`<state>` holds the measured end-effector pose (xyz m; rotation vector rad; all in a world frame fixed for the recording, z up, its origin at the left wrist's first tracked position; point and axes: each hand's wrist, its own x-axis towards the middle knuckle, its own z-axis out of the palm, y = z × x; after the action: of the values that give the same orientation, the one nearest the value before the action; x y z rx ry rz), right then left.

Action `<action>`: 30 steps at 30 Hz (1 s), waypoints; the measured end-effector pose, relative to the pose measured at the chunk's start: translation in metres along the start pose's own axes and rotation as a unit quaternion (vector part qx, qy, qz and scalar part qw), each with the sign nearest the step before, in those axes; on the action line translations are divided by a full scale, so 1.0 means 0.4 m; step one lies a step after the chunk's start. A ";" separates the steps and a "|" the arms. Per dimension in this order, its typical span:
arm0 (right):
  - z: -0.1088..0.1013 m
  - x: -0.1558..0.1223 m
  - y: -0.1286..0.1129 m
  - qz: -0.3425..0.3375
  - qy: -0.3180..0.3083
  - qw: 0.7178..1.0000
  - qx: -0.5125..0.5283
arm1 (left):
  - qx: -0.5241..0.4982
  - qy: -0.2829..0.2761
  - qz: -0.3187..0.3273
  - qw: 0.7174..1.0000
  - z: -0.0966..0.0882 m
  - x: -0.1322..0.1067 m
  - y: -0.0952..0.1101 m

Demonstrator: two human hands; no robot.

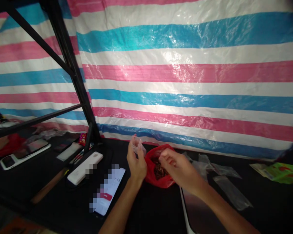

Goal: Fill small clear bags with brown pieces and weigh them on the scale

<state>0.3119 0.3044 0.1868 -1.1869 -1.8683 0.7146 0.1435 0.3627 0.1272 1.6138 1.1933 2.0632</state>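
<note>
My left hand (136, 161) stands raised, its fingers pinching a small clear plastic bag (138, 145) at the top. Just to its right lies a red plastic bag (151, 175) holding dark brown pieces (160, 169). My right hand (178, 170) is over the mouth of the red bag with the fingers curled inward. Those fingertips hide part of the bag's opening, and I cannot tell whether they hold any pieces.
A striped tarp (185, 78) hangs behind the black tabletop (263, 208). A black metal frame (73, 74) stands at the left. On the table are a white power bank (85, 168), a phone (108, 191), flat clear bags (230, 191) and a green packet (279, 173).
</note>
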 end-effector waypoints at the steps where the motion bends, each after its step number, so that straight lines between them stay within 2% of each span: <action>1: 0.029 -0.009 -0.003 -0.002 -0.047 0.998 -0.044 | -0.003 0.036 0.001 0.999 -0.012 0.021 -0.009; 2: 0.060 -0.018 -0.004 -0.013 -0.082 0.992 -0.094 | -0.003 0.062 0.007 0.998 -0.025 0.040 -0.018; 4: 0.127 -0.028 -0.001 -0.048 -0.113 0.976 -0.178 | 0.021 0.106 0.029 0.994 -0.051 0.072 -0.040; 7: 0.207 -0.019 0.016 -0.034 -0.137 0.954 -0.264 | 0.085 0.133 0.055 0.986 -0.083 0.096 -0.074; 9: 0.237 0.000 0.030 0.002 -0.155 0.952 -0.263 | 0.114 0.131 0.066 0.983 -0.097 0.101 -0.093; 12: 0.242 0.023 0.041 0.022 -0.159 0.957 -0.240 | 0.154 0.105 0.085 0.979 -0.105 0.102 -0.117; 15: 0.206 0.026 0.044 0.016 -0.124 0.970 -0.207 | 0.177 0.090 0.081 0.977 -0.102 0.098 -0.134; 18: 0.134 0.025 0.068 0.003 -0.060 0.994 -0.096 | 0.150 0.071 0.049 0.985 -0.090 0.086 -0.134; 20: 0.079 0.029 0.103 0.028 -0.028 0.999 -0.015 | 0.117 0.020 0.045 0.992 -0.076 0.071 -0.116; 22: 0.025 0.033 0.142 0.039 -0.024 0.999 0.024 | 0.095 -0.066 0.055 0.992 -0.058 0.051 -0.083; 24: -0.021 0.032 0.174 0.032 -0.042 0.998 -0.014 | 0.119 -0.173 0.062 0.976 -0.039 0.029 -0.043; 26: -0.057 0.025 0.193 0.017 -0.072 0.990 -0.121 | 0.175 -0.256 0.080 0.947 -0.023 0.008 -0.009; 27: -0.071 0.020 0.197 0.011 -0.090 0.979 -0.183 | 0.205 -0.292 0.083 0.931 -0.016 -0.001 0.002; 30: -0.095 0.009 0.196 0.009 -0.135 0.933 -0.332 | 0.267 -0.352 0.066 0.895 -0.003 -0.020 0.007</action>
<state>0.3798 0.3410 0.1464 -1.5780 -2.4393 0.2491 0.1461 0.3554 0.1236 2.4411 1.4309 1.0230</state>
